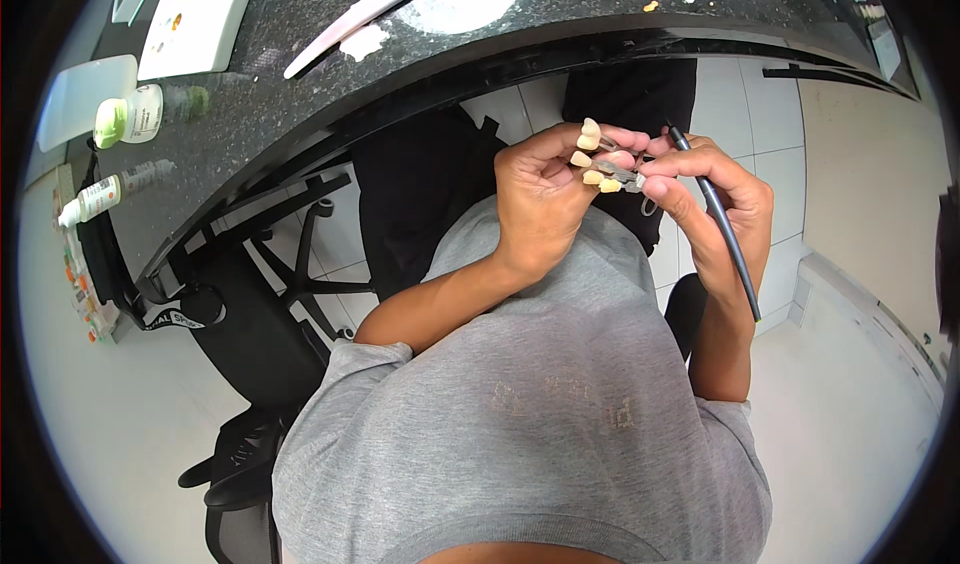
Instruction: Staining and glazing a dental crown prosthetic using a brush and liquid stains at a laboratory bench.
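Note:
In front of my chest, my left hand (540, 199) is closed on several thin metal clips that stick out between its fingers. Cream-coloured dental crowns (590, 135) sit at the clips' ends, single and in joined pieces. With thumb and forefinger, my right hand (728, 199) pinches the silvery base of one metal clip (628, 178), close beside the left fingertips. A slim black pen-shaped tool (718, 209) also lies held across the right hand, slanting down past the wrist. The left fingers partly hide the other clips.
Ahead runs a dark speckled countertop (290, 114) with a black front edge. On it are a white palette (195, 14), a green-lidded jar (130, 119), a small dropper bottle (105, 199), white powder (365, 42) and a long pale pink handle (350, 24). A black chair (260, 334) stands left.

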Demonstrator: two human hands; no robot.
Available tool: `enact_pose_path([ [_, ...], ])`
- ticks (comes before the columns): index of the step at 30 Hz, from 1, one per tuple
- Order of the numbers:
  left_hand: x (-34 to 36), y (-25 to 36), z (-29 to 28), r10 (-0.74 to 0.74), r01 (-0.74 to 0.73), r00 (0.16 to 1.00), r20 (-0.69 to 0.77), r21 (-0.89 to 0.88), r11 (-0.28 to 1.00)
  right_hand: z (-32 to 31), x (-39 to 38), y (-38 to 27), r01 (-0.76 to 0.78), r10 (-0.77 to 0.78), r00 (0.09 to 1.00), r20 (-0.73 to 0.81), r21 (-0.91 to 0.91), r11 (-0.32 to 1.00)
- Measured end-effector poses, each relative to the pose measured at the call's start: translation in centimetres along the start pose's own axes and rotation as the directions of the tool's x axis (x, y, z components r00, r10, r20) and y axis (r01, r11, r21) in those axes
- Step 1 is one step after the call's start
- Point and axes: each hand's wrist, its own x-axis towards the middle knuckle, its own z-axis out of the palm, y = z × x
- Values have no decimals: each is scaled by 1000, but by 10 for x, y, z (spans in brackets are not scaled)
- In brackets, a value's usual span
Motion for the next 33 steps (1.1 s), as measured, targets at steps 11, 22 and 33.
enact_pose_path([
  [11,-4,-4,-5,49,-48,999,20,-53,997,-1,1,-4,-78,101,986,-130,168,983],
  [22,-6,-5,-6,94,-96,995,38,43,994,-1,0,2,-32,47,995,-83,171,985],
  [33,-3,-7,-4,91,-91,996,27,18,996,-2,3,3,-42,59,995,-76,205,978],
])
